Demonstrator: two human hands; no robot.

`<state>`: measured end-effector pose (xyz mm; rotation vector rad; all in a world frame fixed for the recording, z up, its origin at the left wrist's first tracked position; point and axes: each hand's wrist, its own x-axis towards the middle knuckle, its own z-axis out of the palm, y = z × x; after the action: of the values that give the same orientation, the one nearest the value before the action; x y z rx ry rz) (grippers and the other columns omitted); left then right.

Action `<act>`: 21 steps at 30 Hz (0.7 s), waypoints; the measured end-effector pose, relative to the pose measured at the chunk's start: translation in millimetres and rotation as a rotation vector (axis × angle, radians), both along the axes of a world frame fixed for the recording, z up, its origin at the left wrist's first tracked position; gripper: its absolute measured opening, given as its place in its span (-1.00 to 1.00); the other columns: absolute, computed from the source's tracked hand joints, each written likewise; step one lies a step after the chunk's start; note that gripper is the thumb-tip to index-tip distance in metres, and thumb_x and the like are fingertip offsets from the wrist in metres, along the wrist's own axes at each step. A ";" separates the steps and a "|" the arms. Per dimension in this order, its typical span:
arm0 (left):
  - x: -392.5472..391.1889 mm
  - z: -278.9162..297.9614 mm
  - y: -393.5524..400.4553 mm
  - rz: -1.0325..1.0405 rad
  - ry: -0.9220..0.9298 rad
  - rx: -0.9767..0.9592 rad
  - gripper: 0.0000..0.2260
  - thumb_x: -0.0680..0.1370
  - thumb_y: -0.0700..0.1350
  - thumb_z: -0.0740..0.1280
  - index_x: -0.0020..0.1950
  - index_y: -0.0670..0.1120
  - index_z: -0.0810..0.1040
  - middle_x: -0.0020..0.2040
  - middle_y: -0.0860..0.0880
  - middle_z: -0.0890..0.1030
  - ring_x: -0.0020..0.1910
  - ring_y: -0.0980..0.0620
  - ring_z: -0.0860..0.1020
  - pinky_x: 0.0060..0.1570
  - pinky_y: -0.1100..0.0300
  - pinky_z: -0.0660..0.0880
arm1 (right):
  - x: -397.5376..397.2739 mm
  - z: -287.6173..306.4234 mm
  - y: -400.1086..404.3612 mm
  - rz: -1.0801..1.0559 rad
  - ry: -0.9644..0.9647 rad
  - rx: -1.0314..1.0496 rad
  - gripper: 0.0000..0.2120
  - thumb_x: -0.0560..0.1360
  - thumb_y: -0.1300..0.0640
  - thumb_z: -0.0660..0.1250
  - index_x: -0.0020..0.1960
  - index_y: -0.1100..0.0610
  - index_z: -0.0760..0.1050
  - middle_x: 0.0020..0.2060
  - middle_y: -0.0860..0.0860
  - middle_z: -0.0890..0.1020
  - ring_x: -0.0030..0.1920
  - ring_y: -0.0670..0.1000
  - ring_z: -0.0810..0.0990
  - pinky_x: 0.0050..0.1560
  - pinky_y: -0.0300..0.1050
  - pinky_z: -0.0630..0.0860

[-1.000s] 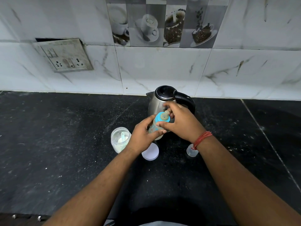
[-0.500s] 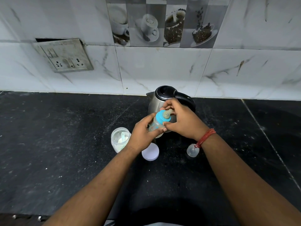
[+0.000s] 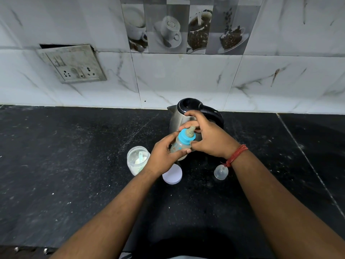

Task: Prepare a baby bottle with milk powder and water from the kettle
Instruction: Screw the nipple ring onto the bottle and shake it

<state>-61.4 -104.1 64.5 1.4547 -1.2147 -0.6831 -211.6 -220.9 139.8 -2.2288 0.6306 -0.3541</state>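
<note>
Since the earlier frame: bottle [image 3: 180,146] tilted a little further, teat [image 3: 190,131] now leaning away toward the kettle [image 3: 179,116]; right hand [image 3: 209,139] turned further round the blue collar [image 3: 186,137], its wrist drawn back clear of the clear cap [image 3: 221,171]. Bottle: small, clear, cloudy pale contents, held above the tabletop [image 3: 74,165] in front of the kettle. Left hand [image 3: 164,154]: fingers and thumb curled round the bottle body from below. Right hand: thumb and fingers pinching the collar, red thread band [image 3: 236,155] at the wrist. Hands close together, both clamped on the bottle. Kettle: steel body, black lid and handle, standing at the back against the tiled wall. Powder jar [image 3: 138,160]: open, clear, white powder and a scoop inside, on the tabletop just left of the left hand. Jar lid [image 3: 172,174]: white disc, lying flat between the forearms. Clear cap: lying on the tabletop beside the right wrist. Socket plate [image 3: 72,64]: on the wall, upper left.
</note>
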 end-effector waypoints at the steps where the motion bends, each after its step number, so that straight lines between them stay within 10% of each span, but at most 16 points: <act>1: 0.2 0.6 -0.5 -0.007 0.002 0.005 -0.54 0.49 -0.12 0.57 0.36 0.06 0.56 0.22 0.11 0.66 0.20 0.19 0.61 0.15 0.37 0.50 | -0.7 1.1 -1.6 0.013 0.003 0.012 -0.15 0.35 0.34 0.51 0.48 -0.07 0.20 0.20 -0.16 0.66 0.28 -0.18 0.58 0.35 -0.15 0.50; 12: 2.8 -5.4 -2.4 -0.008 0.043 0.000 -0.53 0.49 -0.08 0.58 0.38 0.04 0.58 0.22 0.08 0.68 0.22 0.10 0.63 0.23 0.17 0.57 | 3.4 -12.0 -3.4 -0.085 -0.089 0.000 -0.02 0.36 0.17 0.61 0.59 -0.03 0.09 0.03 -0.12 0.67 0.03 -0.15 0.65 0.20 -0.20 0.57; 21: -0.1 -1.7 -4.8 0.000 0.090 -0.022 -0.57 0.46 0.03 0.56 0.31 0.14 0.60 0.18 0.08 0.70 0.19 0.04 0.65 0.22 0.11 0.58 | 12.2 -14.9 13.9 -0.295 -0.098 -0.177 0.09 0.17 -0.44 0.45 0.53 0.04 0.18 -0.08 -0.10 0.49 0.00 -0.05 0.53 0.03 -0.13 0.50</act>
<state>-61.4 -108.9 62.8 1.3912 -1.1496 -0.7250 -199.4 -206.9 124.9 -2.2683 0.9076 -0.6876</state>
